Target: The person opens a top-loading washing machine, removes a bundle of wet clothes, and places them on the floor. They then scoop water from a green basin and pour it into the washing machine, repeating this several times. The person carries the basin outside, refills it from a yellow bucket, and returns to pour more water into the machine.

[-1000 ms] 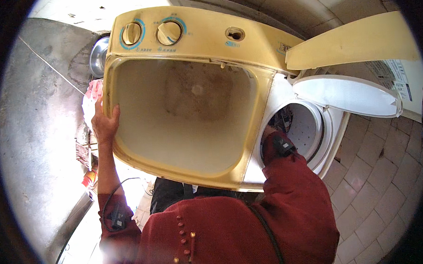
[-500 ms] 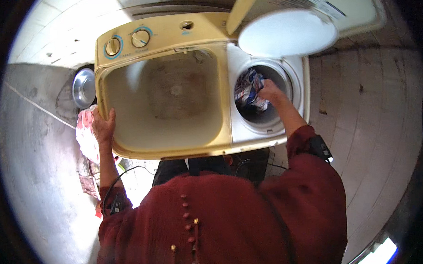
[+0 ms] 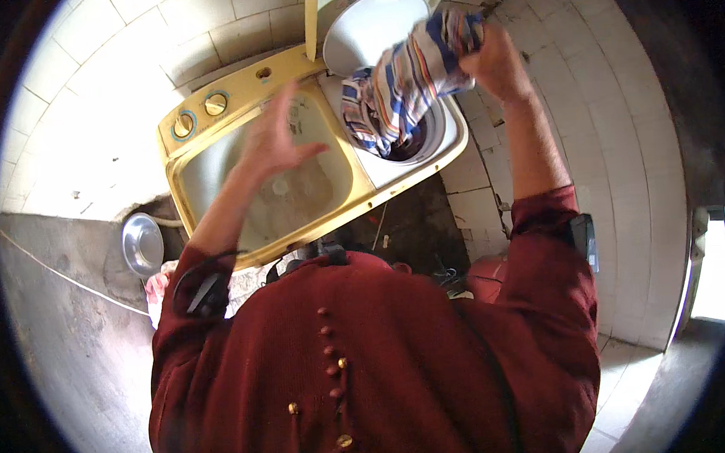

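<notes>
My right hand is closed on one end of a striped cloth garment in white, blue and orange, raised over the round spin tub. The garment's lower end hangs at the tub's left rim; whether it is still partly inside I cannot tell. Fingers spread and somewhat blurred, my left hand hovers over the wide wash tub and holds nothing. Both tubs belong to a yellowed twin-tub washing machine. Behind the garment, the white round inner lid stands raised.
Two control knobs sit on the machine's back panel. A metal basin stands left of the machine, with pink and white cloth nearer me. Tiled walls rise behind and to the right. A red object lies low at the right.
My right hand has lifted the striped garment up out of the spin tub. My left hand has left the machine's left edge and moved over the wash tub. The view has turned.
</notes>
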The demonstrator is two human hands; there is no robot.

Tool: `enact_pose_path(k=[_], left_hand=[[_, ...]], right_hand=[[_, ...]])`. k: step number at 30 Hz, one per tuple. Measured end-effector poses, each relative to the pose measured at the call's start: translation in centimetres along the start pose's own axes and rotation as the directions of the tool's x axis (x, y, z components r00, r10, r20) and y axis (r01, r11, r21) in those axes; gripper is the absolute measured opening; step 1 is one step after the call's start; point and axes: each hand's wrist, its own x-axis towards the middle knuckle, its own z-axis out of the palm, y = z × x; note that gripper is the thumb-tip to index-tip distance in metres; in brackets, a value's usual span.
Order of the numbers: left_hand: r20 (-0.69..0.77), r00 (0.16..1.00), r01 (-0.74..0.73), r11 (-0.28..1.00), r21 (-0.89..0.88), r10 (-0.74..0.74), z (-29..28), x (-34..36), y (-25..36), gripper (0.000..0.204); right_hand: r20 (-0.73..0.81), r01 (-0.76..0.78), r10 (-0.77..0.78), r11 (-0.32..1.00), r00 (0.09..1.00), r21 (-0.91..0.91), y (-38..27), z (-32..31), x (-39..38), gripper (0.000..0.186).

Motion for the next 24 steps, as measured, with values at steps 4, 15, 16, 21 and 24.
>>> enact_pose_path(k=[4, 15, 16, 21, 24], left_hand=[[-0.053, 0.977, -0.209, 0.889, -0.408, 0.206, 4.7, 7.1, 5.7, 0.112], [-0.206, 0.914, 0.054, 0.609, -0.791, -0.348, 2.7, 13.6, 8.1, 0.043], [-0.22, 0.865, 0.074, 0.549, -0.833, -0.451, 1.9, 13.9, 8.6, 0.044], [-0.289, 0.78, 0.023, 0.487, -0.873, -0.555, -1.8, 15.2, 11.7, 0.034], [-0.241, 0.762, 0.038, 0.413, -0.91, -0.601, -4.2, 16.2, 13.6, 0.032]], right_hand=[[-0.226, 0.215, -0.197, 0.975, 0.954, 0.057, -5.8, -3.4, 1.9, 0.032], [-0.335, 0.26, -0.099, 0.839, 0.937, 0.479, -2.6, -4.7, -0.6, 0.038], [-0.236, 0.18, -0.07, 0.855, 0.969, 0.486, 0.0, -4.4, -2.0, 0.048], [0.161, -0.201, 0.149, 0.903, 0.976, 0.38, 13.1, 5.1, -9.1, 0.073], [0.198, -0.284, 0.254, 0.949, 0.947, 0.14, 17.0, 14.7, -10.0, 0.125]])
